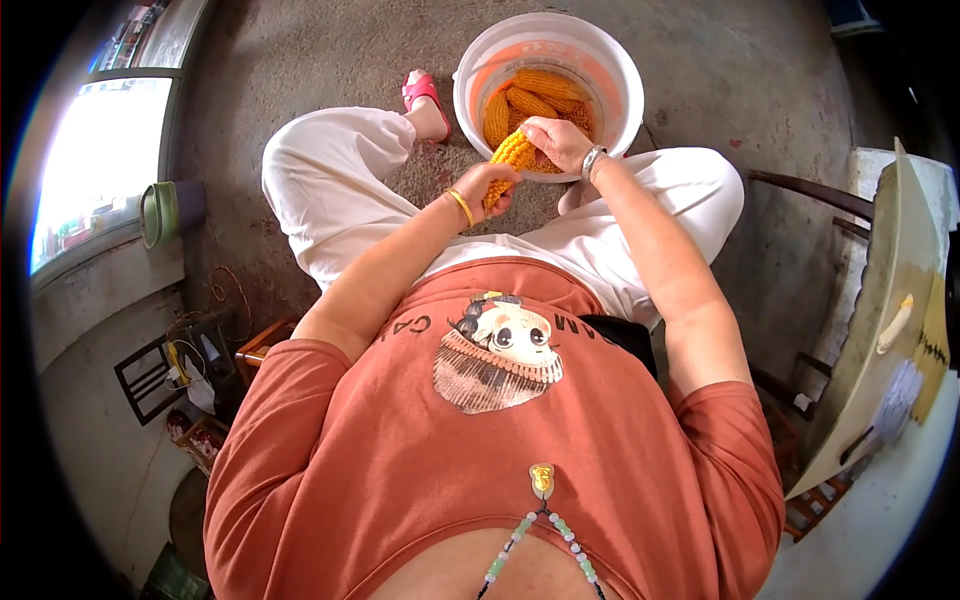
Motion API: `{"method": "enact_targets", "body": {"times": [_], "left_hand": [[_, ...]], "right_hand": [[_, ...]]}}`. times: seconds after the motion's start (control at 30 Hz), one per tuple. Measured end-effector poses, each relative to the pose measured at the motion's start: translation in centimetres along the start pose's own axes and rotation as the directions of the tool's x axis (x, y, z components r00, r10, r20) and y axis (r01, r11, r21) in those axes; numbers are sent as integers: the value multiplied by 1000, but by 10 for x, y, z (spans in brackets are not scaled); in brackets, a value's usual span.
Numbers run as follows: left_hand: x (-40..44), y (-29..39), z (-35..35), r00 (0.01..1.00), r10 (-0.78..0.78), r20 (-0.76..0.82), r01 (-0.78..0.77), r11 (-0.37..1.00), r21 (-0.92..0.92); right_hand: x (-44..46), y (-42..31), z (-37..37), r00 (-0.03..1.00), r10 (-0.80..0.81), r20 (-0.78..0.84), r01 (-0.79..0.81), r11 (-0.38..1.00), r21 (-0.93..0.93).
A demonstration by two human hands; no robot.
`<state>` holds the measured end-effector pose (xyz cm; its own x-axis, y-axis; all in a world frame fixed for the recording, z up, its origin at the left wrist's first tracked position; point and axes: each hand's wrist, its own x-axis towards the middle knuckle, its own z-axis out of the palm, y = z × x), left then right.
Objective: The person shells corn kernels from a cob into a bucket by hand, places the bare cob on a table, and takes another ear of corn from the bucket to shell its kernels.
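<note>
A yellow ear of corn (513,152) is held at a slant over the near rim of a white bucket (628,80). My left hand (488,187), with a gold bangle at the wrist, is closed around its lower end. My right hand (560,143), wearing a silver-coloured band, grips its upper part, thumb side against the kernels. Inside the bucket lie several more ears of corn (545,83), with loose kernels around and under them. My right palm and the fingers beneath the ear are partly hidden.
The bucket stands on a grey concrete floor (300,60) between my spread knees. My left foot wears a red sandal (420,90). A green bin (158,214) is by the window at left. A table (850,330) with papers is close on my right.
</note>
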<state>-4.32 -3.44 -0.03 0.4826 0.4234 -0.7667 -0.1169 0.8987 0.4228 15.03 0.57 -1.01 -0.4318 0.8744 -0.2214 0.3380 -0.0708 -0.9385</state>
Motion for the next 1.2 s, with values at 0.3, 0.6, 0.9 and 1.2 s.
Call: {"method": "enact_targets", "body": {"times": [0.3,0.6,0.9,1.2], "left_hand": [[2,-1,1,1000,-13,-11,13,1000,2],[1,1,-4,999,-10,32,10,1000,-18],[2,2,1,1000,-24,-14,24,999,-44],[1,8,5,999,-8,-39,8,1000,-3]], "right_hand": [[12,23,0,994,-86,-69,73,983,-168],[5,12,-11,958,179,224,-246,914,324],[3,11,-1,1000,-10,-9,10,998,63],[11,34,-4,995,11,-103,-17,998,-56]]}}
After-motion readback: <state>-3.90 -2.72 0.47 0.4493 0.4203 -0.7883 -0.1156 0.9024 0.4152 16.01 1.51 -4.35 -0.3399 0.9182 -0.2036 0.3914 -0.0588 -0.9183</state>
